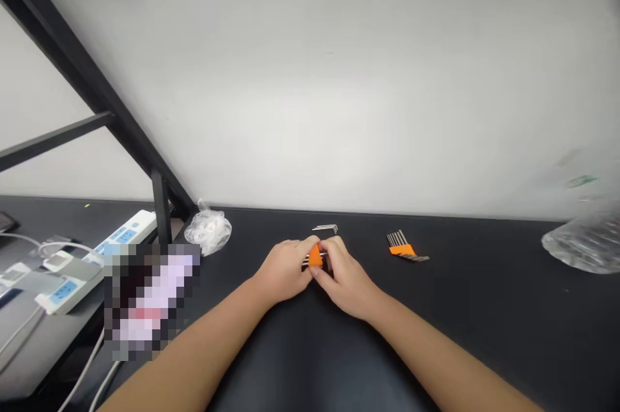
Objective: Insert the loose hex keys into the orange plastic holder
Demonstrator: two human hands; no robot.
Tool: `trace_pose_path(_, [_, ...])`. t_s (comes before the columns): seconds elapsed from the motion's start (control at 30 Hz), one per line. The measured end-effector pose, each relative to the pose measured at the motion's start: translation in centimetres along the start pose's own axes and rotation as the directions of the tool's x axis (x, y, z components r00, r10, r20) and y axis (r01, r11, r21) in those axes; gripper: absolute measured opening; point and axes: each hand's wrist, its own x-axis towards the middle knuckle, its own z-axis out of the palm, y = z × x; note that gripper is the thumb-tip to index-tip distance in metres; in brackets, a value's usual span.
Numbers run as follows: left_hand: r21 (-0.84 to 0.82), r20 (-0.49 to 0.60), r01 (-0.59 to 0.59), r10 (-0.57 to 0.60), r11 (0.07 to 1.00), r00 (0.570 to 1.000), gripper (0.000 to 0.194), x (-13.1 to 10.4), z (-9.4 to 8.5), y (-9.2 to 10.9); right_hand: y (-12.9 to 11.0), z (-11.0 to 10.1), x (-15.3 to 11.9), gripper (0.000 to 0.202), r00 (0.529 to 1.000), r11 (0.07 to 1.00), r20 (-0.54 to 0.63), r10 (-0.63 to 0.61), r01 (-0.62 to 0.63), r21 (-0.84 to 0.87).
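Observation:
Between my two hands is an orange hex key holder (pixel 315 256) with a few metal keys through it, just above the black table. My left hand (pixel 287 270) is closed around its left side, where key shafts show by the fingers. From the right, my right hand (pixel 346 276) pinches the holder with thumb and fingers. Loose silver hex keys (pixel 325 228) lie on the table just beyond my hands. Off to the right rests a second orange holder (pixel 402 249), filled with several dark hex keys.
A crumpled clear plastic bag (pixel 209 231) lies at the back left, and another plastic bag (pixel 584 244) at the far right. White power strips (pixel 72 289) with cables and a blurred-out object (pixel 155 302) are on the left. A black metal frame (pixel 97 95) rises there, before a pale wall.

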Motion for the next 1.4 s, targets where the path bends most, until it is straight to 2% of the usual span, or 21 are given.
trace_pose_path(0.1, [0.006,-0.028,0.022,-0.022,1.000,0.999,0.025,-0.1,0.2,-0.6,0.5,0.0,0.8,0.025,0.998,0.995,0.056,0.019,-0.024,0.099])
trace_pose_path(0.23, [-0.039,-0.121,0.036,-0.041,0.999,0.992,0.029,-0.5,0.1,-0.6,1.8,-0.6,1.6,0.024,0.995,0.891,0.073,0.067,-0.092,0.445])
trace_pose_path(0.3, [-0.049,-0.117,0.016,-0.022,0.999,0.993,0.028,-0.7,0.1,-0.5,2.2,-1.0,1.6,0.025,0.994,0.865,0.075,0.076,-0.103,0.492])
trace_pose_path(0.4, [-0.008,-0.175,-0.008,0.007,1.000,0.985,0.036,-0.9,0.3,-0.5,2.0,-1.5,1.4,0.031,0.996,0.855,0.064,0.058,-0.083,0.512])
trace_pose_path(0.53, [0.089,-0.211,-0.012,0.030,0.996,0.977,0.044,-0.8,0.4,-0.6,1.1,-2.0,1.0,0.040,0.996,0.917,0.057,0.069,-0.086,0.389])
trace_pose_path(0.7, [0.133,-0.145,-0.060,0.079,0.989,0.986,0.038,-0.8,0.5,-0.2,0.7,-1.9,1.0,0.044,0.991,0.950,0.136,0.015,-0.057,0.308])
trace_pose_path(0.77, [0.148,-0.149,-0.048,0.070,0.988,0.986,0.038,-0.8,0.4,-0.2,1.0,-1.9,1.3,0.040,0.994,0.955,0.084,0.068,-0.089,0.282])
trace_pose_path(0.87, [0.150,-0.163,-0.021,0.046,0.988,0.986,0.044,-0.8,0.3,-0.6,2.1,-2.3,2.2,0.021,0.978,0.972,-0.092,0.187,-0.170,0.161])
trace_pose_path(0.9, [0.151,-0.164,-0.012,0.037,0.988,0.986,0.045,-0.8,0.3,-0.8,2.5,-2.5,2.6,0.019,0.972,0.981,-0.147,0.185,-0.175,0.078])
trace_pose_path(0.97, [0.151,-0.164,0.001,0.024,0.988,0.986,0.047,-0.7,0.2,-1.3,3.5,-3.0,3.5,0.020,0.976,0.985,-0.193,0.099,-0.123,-0.118])
trace_pose_path(1.07, [0.127,-0.158,0.004,0.016,0.992,0.987,0.049,-0.6,-0.1,-1.8,4.5,-3.5,4.9,0.020,0.993,0.944,-0.120,-0.008,-0.032,-0.330])
trace_pose_path(1.2, [0.061,-0.151,0.008,0.001,0.998,0.988,0.048,-0.5,-0.3,-2.1,4.8,-3.5,5.8,0.017,1.000,0.885,0.002,-0.007,0.007,-0.465])
trace_pose_path(1.3, [-0.012,-0.131,0.067,-0.068,0.998,0.989,0.047,-1.1,0.1,-2.2,4.9,-3.0,4.9,0.017,1.000,0.856,0.022,0.008,0.004,-0.517])
trace_pose_path(1.4, [-0.048,-0.076,0.085,-0.089,0.995,0.993,0.049,-1.7,0.9,-2.3,5.1,-2.6,3.8,0.024,0.999,0.845,0.021,0.032,-0.015,-0.534])
